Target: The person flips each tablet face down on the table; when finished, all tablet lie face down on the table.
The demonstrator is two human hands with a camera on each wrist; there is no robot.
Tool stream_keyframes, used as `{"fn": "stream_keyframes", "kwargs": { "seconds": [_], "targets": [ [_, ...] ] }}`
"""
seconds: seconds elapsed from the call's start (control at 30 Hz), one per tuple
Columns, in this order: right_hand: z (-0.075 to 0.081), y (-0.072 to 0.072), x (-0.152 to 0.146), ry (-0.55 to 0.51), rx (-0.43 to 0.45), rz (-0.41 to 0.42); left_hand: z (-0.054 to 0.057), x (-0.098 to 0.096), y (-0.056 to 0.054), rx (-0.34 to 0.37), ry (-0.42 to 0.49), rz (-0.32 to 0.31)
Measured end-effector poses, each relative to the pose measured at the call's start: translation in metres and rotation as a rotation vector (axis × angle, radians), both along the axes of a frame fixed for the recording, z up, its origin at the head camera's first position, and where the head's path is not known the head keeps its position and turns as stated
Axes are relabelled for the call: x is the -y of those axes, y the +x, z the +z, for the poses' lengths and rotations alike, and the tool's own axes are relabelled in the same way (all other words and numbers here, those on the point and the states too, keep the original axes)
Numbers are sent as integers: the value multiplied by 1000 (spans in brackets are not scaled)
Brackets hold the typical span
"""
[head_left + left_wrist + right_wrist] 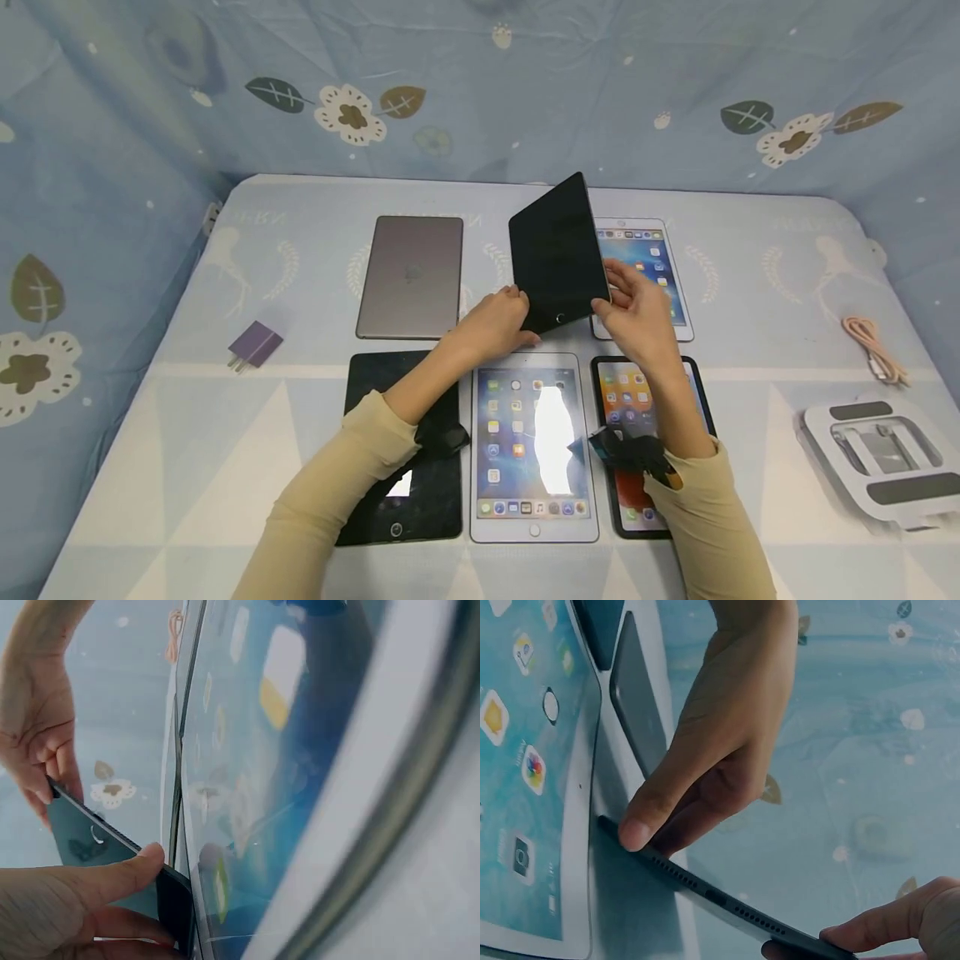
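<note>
A black tablet (pixel 557 254) with a dark screen is tilted up off the table at the middle of the back row. My left hand (pixel 493 323) grips its lower left corner, and my right hand (pixel 633 312) pinches the lower right corner. In the right wrist view the tablet's edge (pixel 718 896) shows a port and speaker holes, with the left hand (pixel 727 742) and right hand (pixel 907 919) at either end. The left wrist view shows the left thumb (pixel 124 877) along that edge. Below the hands lies a white tablet (pixel 534 531) with a lit screen.
A grey tablet (pixel 411 279) lies face down at back left, a lit white tablet (pixel 678 312) at back right. In front are a black tablet (pixel 427 521) and a black-framed tablet (pixel 637 400). A purple charger (pixel 256 344), a pink cable (pixel 873 348) and a white stand (pixel 888 458) lie at the sides.
</note>
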State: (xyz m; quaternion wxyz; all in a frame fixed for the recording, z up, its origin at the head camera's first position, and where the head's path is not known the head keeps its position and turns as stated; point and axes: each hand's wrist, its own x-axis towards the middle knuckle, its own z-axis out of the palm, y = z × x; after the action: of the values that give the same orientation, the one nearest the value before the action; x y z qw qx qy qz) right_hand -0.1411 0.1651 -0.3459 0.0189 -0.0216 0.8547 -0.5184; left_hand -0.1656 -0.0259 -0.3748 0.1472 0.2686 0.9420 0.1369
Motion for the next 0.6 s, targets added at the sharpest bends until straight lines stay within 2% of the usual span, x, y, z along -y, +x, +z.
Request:
{"fn": "stream_keyframes", "kwargs": {
  "seconds": [0.37, 0.6],
  "targets": [
    [10, 6, -2, 21, -52, -13, -4, -13, -3, 48, 19, -8],
    [10, 8, 2, 36, -91, -41, -4, -13, -5, 80, 46, -10]
  ]
}}
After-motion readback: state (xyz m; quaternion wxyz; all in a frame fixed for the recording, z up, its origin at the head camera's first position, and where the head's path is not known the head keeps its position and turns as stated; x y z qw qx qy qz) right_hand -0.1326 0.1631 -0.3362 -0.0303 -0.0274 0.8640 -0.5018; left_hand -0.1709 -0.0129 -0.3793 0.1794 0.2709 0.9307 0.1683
